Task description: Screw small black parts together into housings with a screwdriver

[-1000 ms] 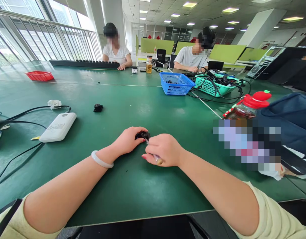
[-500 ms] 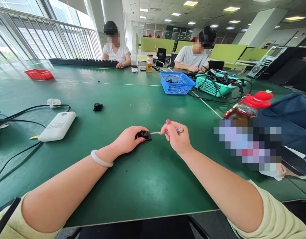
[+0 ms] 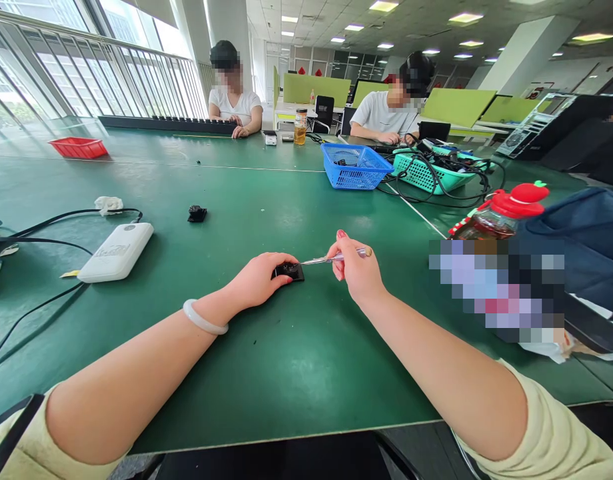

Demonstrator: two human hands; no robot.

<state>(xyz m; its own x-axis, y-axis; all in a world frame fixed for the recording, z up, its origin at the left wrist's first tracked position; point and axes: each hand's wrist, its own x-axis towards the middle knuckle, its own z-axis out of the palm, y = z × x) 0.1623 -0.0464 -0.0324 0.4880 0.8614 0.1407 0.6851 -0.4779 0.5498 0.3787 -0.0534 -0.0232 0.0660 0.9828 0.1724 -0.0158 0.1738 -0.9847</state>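
2 hands @ work — L hand [image 3: 260, 279] gripping small blk part [image 3: 288, 271]; R hand [image 3: 359, 267] pinching thin tool [image 3: 336, 257], tip near part.

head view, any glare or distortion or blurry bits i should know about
Head view: soft glare on the green tabletop; windows at upper left washed out; straight lines tilt and stretch towards the edges; mosaic blocks cover the faces and a patch at right; the slim tool reads fairly clearly, the small black part lacks detail.
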